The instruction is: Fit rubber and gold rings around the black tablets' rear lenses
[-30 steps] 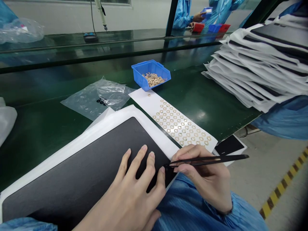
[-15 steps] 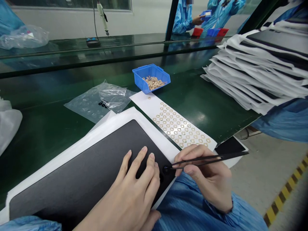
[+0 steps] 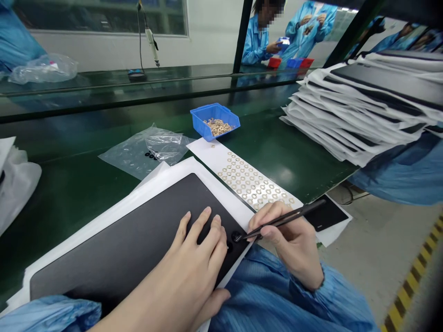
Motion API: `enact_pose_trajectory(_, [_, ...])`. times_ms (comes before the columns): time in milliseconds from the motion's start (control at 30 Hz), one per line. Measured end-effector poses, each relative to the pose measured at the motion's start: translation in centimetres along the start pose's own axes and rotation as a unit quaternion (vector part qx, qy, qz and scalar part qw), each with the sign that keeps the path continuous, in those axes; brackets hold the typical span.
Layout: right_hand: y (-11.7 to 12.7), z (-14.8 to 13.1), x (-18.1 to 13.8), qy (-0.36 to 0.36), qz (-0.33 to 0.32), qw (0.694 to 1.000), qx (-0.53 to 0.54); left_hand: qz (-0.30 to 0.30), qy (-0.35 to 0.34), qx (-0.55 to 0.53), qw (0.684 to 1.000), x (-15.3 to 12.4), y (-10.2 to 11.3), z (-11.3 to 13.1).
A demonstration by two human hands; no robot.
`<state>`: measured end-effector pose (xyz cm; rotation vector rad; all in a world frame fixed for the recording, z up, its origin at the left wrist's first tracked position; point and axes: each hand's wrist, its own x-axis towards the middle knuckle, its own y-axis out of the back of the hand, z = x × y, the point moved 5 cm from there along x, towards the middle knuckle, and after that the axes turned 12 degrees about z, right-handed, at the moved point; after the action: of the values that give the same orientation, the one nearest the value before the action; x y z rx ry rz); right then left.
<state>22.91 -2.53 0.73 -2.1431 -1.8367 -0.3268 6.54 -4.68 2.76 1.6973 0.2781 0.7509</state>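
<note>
A flat black panel [image 3: 131, 235] with rounded corners lies on white sheeting [image 3: 86, 226] in front of me. My left hand [image 3: 194, 258] rests on the panel with its fingers spread, near the right end. Black tweezers [image 3: 287, 217] are pinched in my right hand [image 3: 287, 244]. Their tips reach a round black hole or ring [image 3: 236, 236] near the panel's corner. A second round spot shows beside my left fingertips, partly covered. Whether the tips hold a small part I cannot tell.
A white sheet with rows of small rings [image 3: 256, 184] lies beyond the panel. Behind it stands a blue bin [image 3: 212, 122] of loose rings. A clear bag [image 3: 138, 152] with black rings is at left; a tall stack of wrapped panels [image 3: 360, 106] is at right. Co-workers [image 3: 256, 41] are behind.
The view has tilted up and shifted slightly. The tweezers' arms look closer together, with the tips still at the round spot. My left hand stays on the panel.
</note>
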Motion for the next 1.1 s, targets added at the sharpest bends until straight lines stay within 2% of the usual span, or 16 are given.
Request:
enact_pose_trajectory(67, [0.2,-1.0,0.9,0.024,0.004,1.0,-0.007,-0.011,0.007,-0.012,1.0,-0.1,-0.2,-0.1])
enact_pose_trajectory(167, [-0.6,-3.5,3.8,0.088,-0.021,0.993,-0.08,-0.023,0.007,-0.026,0.999,0.0,-0.1,0.0])
enact_pose_trajectory(233, [-2.4,-4.9,6.2,0.103,-0.08,0.984,-0.125,-0.024,0.01,-0.031,0.999,0.1,0.2,0.0])
enact_pose_trajectory(367, [-7.5,-6.0,9.2,0.109,-0.262,0.945,-0.162,-0.017,0.004,-0.033,0.999,0.2,1.0,-0.2])
enact_pose_trajectory(433, [-9.4,-5.9,10.1,0.118,-0.294,0.932,-0.174,-0.011,-0.005,-0.037,0.999,0.1,1.3,-0.3])
enact_pose_trajectory(533, [-10.9,-5.6,10.8,0.118,-0.322,0.919,-0.196,0.003,-0.002,-0.06,0.998,0.1,1.5,-0.7])
enact_pose_trajectory(633, [-10.3,-5.7,9.9,0.129,-0.368,0.889,-0.242,0.004,0.022,-0.085,0.996,0.2,1.2,-1.0])
enact_pose_trajectory(767, [-6.9,-5.4,6.4,0.18,-0.416,0.838,-0.304,-0.013,0.031,-0.102,0.994,0.4,0.4,-1.0])
enact_pose_trajectory(900, [-3.8,-3.4,3.6,0.152,-0.399,0.85,-0.309,-0.007,0.024,-0.094,0.995,0.3,-0.3,-0.8])
enact_pose_trajectory(1000, [-3.4,-2.1,2.9,0.131,-0.396,0.86,-0.294,-0.013,0.017,-0.08,0.997,0.2,-0.5,-0.7])
enact_pose_trajectory(1100, [-3.5,-2.1,3.0,0.117,-0.415,0.858,-0.278,-0.035,0.012,-0.083,0.996,0.4,-0.3,-0.6])
